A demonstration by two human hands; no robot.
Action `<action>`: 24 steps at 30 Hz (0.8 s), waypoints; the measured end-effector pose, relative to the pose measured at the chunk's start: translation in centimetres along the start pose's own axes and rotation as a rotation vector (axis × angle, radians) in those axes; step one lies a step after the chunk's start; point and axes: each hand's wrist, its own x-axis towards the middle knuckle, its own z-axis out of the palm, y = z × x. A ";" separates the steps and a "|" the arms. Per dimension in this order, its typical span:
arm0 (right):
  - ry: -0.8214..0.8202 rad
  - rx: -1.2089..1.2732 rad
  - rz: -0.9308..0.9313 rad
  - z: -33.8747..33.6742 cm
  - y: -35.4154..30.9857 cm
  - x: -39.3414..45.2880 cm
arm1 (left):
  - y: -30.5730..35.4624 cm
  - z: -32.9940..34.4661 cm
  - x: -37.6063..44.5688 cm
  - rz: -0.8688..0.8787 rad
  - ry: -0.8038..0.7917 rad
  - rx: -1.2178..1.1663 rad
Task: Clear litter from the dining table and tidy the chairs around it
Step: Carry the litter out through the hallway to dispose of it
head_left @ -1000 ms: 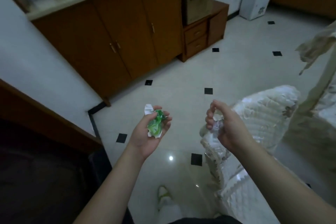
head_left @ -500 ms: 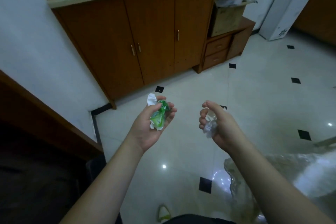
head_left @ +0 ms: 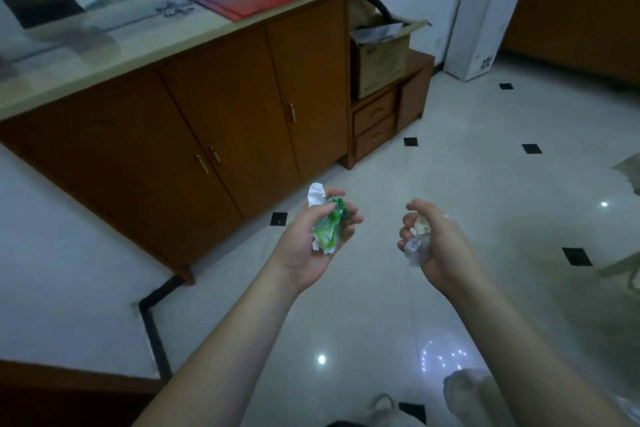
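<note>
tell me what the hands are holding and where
Left hand grips a crumpled green wrapper around its middle; right hand clutches crumpled clear plastic in its fist.

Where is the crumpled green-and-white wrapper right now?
In the head view, the crumpled green-and-white wrapper sits left of centre, gripped in the left hand above the pale tiled floor, across from the right hand.

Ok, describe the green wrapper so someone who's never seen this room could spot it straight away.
Start at the long wooden cabinet against the wall, then drop to the two hands held out over the tiled floor. The green wrapper is crumpled in the left hand; the right hand holds clear plastic, so only this piece is bright green and white.
</note>
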 end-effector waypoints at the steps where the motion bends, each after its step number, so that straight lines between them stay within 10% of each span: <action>1: 0.009 0.018 -0.007 0.0 -1.0 1.1 | 0.5 0.8 1.4 -0.013 -0.015 0.032; 24: 0.256 0.235 -0.156 4.9 -13.9 25.6 | 10.1 7.1 36.5 -0.231 -0.371 0.024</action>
